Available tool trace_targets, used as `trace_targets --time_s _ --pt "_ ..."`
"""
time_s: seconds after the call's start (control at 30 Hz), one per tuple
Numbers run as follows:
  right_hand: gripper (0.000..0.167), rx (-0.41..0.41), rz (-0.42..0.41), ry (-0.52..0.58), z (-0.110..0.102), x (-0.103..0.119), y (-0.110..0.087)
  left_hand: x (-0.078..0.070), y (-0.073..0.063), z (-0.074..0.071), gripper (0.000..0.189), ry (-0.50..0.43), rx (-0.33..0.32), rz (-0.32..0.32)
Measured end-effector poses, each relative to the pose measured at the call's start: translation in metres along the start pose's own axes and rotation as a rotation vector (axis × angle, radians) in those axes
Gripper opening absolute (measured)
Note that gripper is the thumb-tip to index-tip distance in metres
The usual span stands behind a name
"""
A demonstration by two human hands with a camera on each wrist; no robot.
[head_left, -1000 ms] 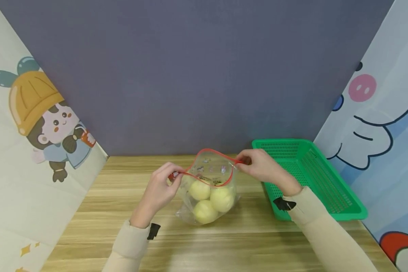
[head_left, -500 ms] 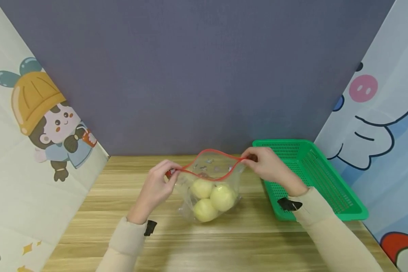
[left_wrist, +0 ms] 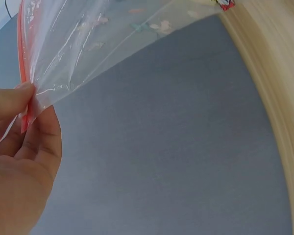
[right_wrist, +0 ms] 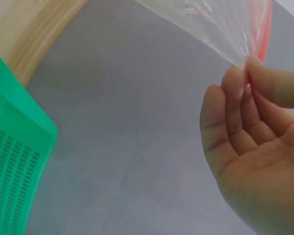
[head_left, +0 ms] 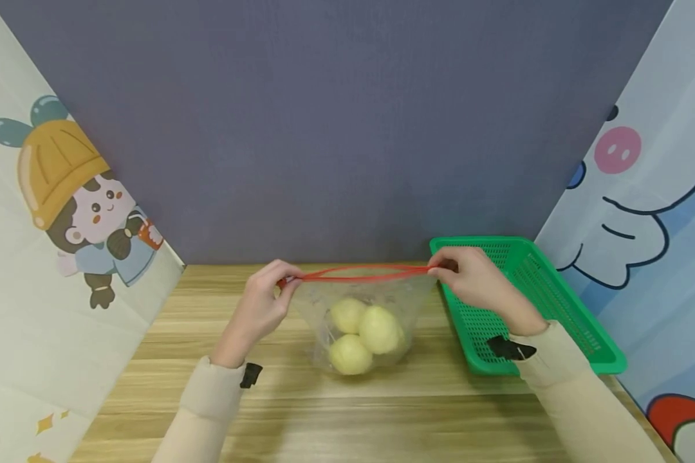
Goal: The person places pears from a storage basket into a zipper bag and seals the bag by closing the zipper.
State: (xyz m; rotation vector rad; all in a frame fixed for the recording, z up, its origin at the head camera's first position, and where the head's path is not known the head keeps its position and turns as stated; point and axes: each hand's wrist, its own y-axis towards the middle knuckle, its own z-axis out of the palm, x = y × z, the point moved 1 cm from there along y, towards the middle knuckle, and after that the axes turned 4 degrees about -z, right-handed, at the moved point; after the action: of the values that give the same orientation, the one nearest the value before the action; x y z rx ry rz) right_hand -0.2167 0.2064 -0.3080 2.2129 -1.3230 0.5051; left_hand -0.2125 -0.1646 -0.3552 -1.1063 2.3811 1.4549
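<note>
A clear zip bag [head_left: 313, 315] with a red zip edge [head_left: 370, 278] is in the middle of the head view. Inside it are three round, pale yellow fruits [head_left: 350, 354], their kind unclear. My left hand [head_left: 259, 307] pinches the left end of the red edge between thumb and fingers, as the left wrist view also shows on the bag [left_wrist: 103, 44]. At the opposite end, my right hand [head_left: 477, 283] pinches the other top corner of the bag [right_wrist: 220, 29]. The edge is drawn nearly straight, with a narrow gap between its two red strips.
A green perforated basket [head_left: 605, 366] stands at the right, partly behind my right hand and forearm. The wooden table [head_left: 347, 431] ends at a grey-purple wall [head_left: 347, 128]. Printed cartoon panels flank it on the left [head_left: 29, 308] and right [head_left: 677, 257].
My hands have moved apart, the left one leftward and the right one rightward. The bag's mouth has gone from a wide loop to a thin slit. The fruits have barely shifted.
</note>
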Motion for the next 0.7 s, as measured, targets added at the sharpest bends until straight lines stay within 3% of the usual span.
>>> trace_targets --time_s 0.37,0.7 --pt "0.012 -0.028 0.003 -0.021 -0.010 -0.007 -0.008 -0.002 0.007 0.002 0.018 0.027 0.110 -0.063" --pt "0.015 -0.032 0.026 -0.015 -0.013 -0.011 -0.012 0.003 0.004 0.003 0.008 0.026 0.081 -0.179"
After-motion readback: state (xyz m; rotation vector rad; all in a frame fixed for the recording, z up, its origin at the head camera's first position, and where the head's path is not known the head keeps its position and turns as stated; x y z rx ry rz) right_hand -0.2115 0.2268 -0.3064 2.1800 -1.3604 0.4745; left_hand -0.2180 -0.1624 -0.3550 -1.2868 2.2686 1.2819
